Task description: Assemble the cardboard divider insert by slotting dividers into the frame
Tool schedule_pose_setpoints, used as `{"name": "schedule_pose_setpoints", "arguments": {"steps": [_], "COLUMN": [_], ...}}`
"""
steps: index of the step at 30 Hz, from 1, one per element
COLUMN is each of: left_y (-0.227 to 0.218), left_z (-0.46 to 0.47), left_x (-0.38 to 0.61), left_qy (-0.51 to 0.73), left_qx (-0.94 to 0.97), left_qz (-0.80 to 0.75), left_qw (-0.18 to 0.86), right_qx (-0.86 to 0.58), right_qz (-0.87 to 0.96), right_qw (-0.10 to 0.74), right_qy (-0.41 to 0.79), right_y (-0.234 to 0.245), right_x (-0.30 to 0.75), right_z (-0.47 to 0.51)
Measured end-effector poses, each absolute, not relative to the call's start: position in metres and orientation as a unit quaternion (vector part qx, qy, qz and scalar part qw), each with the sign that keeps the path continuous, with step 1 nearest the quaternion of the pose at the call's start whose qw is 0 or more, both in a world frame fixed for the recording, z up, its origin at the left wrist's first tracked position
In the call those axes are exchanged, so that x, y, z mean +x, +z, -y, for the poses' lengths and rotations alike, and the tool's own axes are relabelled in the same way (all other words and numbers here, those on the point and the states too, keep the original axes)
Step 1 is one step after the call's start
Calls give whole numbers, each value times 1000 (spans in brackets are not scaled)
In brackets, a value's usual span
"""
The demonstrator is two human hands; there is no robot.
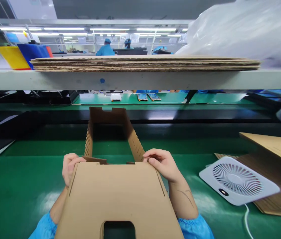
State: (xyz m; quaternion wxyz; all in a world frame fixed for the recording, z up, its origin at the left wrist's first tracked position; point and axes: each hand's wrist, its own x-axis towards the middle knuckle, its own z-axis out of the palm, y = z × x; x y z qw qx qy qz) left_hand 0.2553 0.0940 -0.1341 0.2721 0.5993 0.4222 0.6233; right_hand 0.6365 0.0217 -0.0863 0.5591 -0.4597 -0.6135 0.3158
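Observation:
A brown cardboard box (120, 192) stands partly folded in front of me on the green table. Its near panel, with a rounded cut-out at the bottom, faces me, and slotted side walls run back to a far end wall (107, 116). Between those walls the green surface shows through. My left hand (71, 167) is closed on the panel's upper left corner, its fingertips partly hidden behind the edge. At the upper right corner, my right hand (162, 163) pinches the cardboard where the side wall meets the panel.
To the right lies a white fan (238, 179) with a cable, beside stacked cardboard sheets (277, 189). A shelf (140, 80) crosses ahead, carrying flat cardboard (145, 63), a plastic bag (242, 33) and blue and yellow bins (31, 54). People in blue work beyond it.

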Motion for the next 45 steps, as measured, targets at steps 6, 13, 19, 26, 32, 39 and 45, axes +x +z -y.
{"name": "schedule_pose_setpoints", "arguments": {"steps": [6, 13, 19, 26, 32, 39, 45], "left_y": [-136, -137, -133, -119, -128, -138, -138], "left_z": [-104, -129, -133, -144, -157, -153, -151], "left_x": [260, 260, 258, 241, 225, 234, 238], "left_qy": [643, 690, 577, 565, 476, 451, 473], "left_qx": [628, 538, 658, 632, 605, 596, 586], "left_qz": [-386, -313, -333, -254, -142, -144, -138], "left_qw": [208, 369, 351, 466, 622, 648, 644], "right_qx": [-408, -423, -513, -498, -370, -337, -353], "right_qz": [636, 622, 547, 463, 580, 560, 541], "right_qw": [548, 601, 633, 719, 627, 592, 606], "right_qy": [359, 270, 192, 144, 365, 470, 464], "right_y": [-87, -100, -107, -118, -119, -126, -130], "right_x": [637, 624, 621, 634, 664, 668, 668], "right_z": [-25, -38, -44, -48, -42, -29, -31]}}
